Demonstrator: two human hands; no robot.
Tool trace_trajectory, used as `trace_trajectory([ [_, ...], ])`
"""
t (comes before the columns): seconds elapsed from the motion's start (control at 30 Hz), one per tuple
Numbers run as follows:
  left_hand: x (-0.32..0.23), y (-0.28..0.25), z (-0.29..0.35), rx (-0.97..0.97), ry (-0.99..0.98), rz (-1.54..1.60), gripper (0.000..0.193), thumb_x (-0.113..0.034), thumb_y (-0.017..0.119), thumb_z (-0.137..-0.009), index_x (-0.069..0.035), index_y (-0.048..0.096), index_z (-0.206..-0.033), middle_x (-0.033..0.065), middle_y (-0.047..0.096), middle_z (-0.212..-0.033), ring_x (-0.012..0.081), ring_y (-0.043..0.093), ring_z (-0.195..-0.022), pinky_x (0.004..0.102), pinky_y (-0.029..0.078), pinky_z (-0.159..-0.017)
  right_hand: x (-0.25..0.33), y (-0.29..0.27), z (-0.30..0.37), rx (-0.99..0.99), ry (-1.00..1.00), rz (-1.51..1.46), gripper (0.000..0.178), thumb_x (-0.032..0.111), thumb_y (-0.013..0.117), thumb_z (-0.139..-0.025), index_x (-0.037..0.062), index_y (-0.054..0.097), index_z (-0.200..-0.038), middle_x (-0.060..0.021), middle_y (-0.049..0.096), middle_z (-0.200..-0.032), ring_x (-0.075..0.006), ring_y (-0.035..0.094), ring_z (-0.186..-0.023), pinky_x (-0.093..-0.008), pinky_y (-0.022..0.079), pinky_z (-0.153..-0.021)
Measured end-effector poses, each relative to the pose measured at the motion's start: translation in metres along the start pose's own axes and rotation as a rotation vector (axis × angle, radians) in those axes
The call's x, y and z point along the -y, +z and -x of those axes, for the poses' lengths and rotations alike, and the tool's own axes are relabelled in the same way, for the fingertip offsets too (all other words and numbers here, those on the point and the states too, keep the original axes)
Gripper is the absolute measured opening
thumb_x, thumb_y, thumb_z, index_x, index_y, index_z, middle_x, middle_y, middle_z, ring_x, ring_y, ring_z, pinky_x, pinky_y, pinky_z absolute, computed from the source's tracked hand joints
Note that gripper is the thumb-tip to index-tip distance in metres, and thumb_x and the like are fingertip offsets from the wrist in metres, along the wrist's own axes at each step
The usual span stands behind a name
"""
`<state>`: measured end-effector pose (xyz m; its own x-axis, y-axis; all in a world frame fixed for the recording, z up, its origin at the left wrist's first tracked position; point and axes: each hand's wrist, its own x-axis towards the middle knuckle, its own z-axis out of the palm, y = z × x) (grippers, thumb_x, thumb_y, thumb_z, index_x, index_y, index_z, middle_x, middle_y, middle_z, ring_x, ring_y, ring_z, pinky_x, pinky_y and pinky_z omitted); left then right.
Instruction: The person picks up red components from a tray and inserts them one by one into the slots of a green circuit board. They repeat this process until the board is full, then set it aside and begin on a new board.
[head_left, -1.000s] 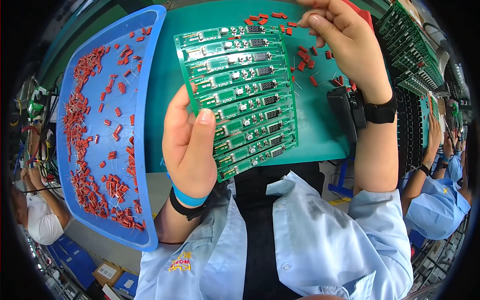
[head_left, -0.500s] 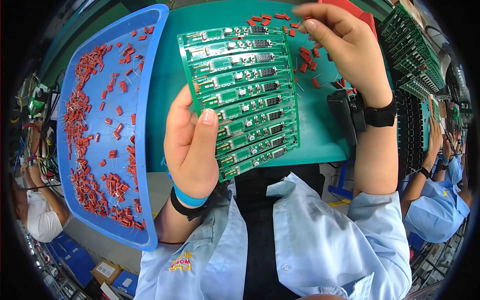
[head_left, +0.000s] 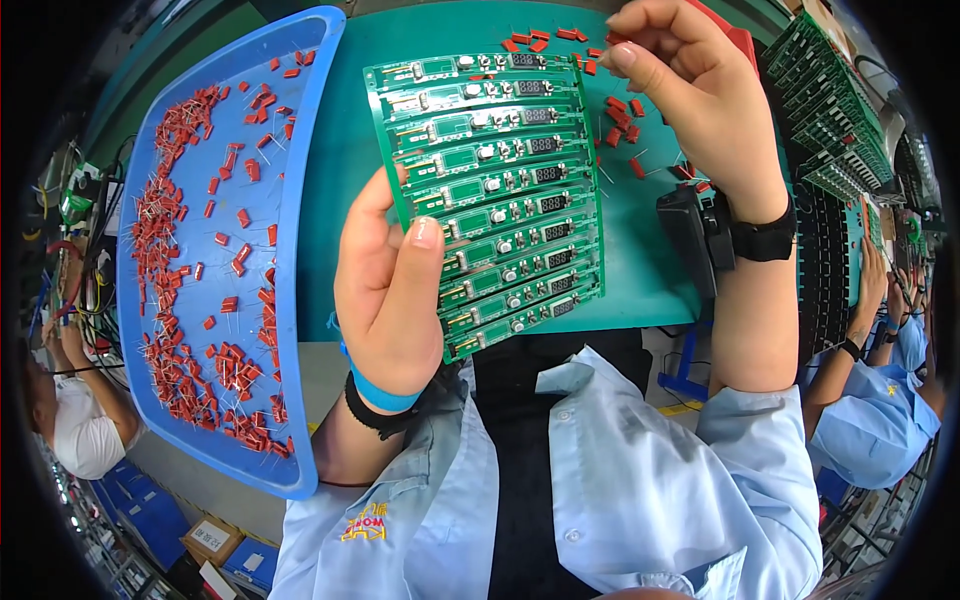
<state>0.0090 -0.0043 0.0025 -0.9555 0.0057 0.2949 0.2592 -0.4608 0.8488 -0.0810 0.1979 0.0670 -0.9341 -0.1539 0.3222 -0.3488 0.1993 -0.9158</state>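
My left hand (head_left: 388, 290) grips a green circuit board panel (head_left: 495, 190) by its left edge, thumb on the face, fingers behind. The panel is tilted and carries several strips with small dark displays and white parts. At its upper right, my right hand (head_left: 690, 95) is closed in a pinch, with a bit of a red capacitor (head_left: 614, 38) showing between the fingertips. Loose red capacitors (head_left: 622, 118) with thin wire leads lie on the green mat (head_left: 345, 130) behind the panel and beneath that hand.
A blue tray (head_left: 305, 240) with many red capacitors stands at the left. A red bin (head_left: 738, 38) sits at the far right, beside a stack of green boards (head_left: 835, 105). A black clip-like device (head_left: 690, 232) is by my right wrist. Co-workers (head_left: 875, 420) sit at both sides.
The panel and my left hand have shifted slightly to the right in view. The fingers of my right hand have drawn closer together near the red capacitor.
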Motion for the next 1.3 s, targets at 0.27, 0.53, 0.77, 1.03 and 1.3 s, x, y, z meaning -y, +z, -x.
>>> trace_trajectory([
  [0.27, 0.003, -0.002, 0.0, 0.042, 0.008, -0.001, 0.042, -0.002, 0.04, -0.093, 0.008, 0.028, -0.131, 0.0164, 0.054, -0.117, 0.017, 0.055, -0.102, 0.0288, 0.042, -0.089, 0.022, 0.004, 0.003, 0.11, 0.022, 0.377, 0.019, -0.003, 0.051, -0.086, -0.0024, 0.053, -0.105, -0.0073, 0.06, -0.088, -0.0099, 0.058, -0.079, -0.0206, 0.046, -0.068],
  [0.53, 0.002, 0.001, 0.002, 0.09, 0.043, 0.012, 0.043, -0.002, 0.04, -0.093, 0.008, 0.028, -0.132, 0.016, 0.052, -0.12, 0.0168, 0.054, -0.104, 0.0291, 0.041, -0.09, 0.002, 0.007, 0.006, -0.038, -0.515, 0.279, 0.023, -0.002, 0.055, -0.085, -0.0012, 0.055, -0.107, -0.0099, 0.061, -0.091, -0.0116, 0.057, -0.077, -0.0232, 0.046, -0.067],
  [0.77, -0.001, -0.003, 0.005, 0.13, 0.038, -0.03, 0.044, -0.002, 0.041, -0.093, 0.008, 0.027, -0.133, 0.016, 0.052, -0.12, 0.0171, 0.052, -0.107, 0.0293, 0.04, -0.091, 0.043, 0.02, 0.018, 0.079, -0.334, 0.451, 0.02, -0.001, 0.064, -0.078, -0.0011, 0.063, -0.098, -0.01, 0.062, -0.088, -0.0139, 0.058, -0.074, -0.0239, 0.045, -0.063],
  [1.03, 0.001, 0.001, 0.004, 0.195, 0.051, -0.026, 0.044, 0.0, 0.042, -0.091, 0.009, 0.027, -0.132, 0.0171, 0.052, -0.121, 0.0184, 0.053, -0.107, 0.0295, 0.039, -0.092, 0.047, 0.013, 0.014, 0.088, -0.331, 0.444, 0.021, 0.001, 0.068, -0.074, 0.0016, 0.066, -0.096, -0.0074, 0.066, -0.08, -0.0158, 0.06, -0.068, -0.0256, 0.044, -0.062],
  [1.3, 0.0, -0.001, 0.006, 0.184, 0.037, -0.016, 0.045, 0.001, 0.042, -0.091, 0.01, 0.027, -0.133, 0.018, 0.051, -0.121, 0.0193, 0.052, -0.108, 0.0299, 0.039, -0.093, 0.034, 0.018, 0.009, 0.048, -0.401, 0.418, 0.019, 0.004, 0.07, -0.072, 0.0029, 0.068, -0.092, -0.0061, 0.067, -0.077, -0.0158, 0.06, -0.066, -0.0263, 0.044, -0.063],
])
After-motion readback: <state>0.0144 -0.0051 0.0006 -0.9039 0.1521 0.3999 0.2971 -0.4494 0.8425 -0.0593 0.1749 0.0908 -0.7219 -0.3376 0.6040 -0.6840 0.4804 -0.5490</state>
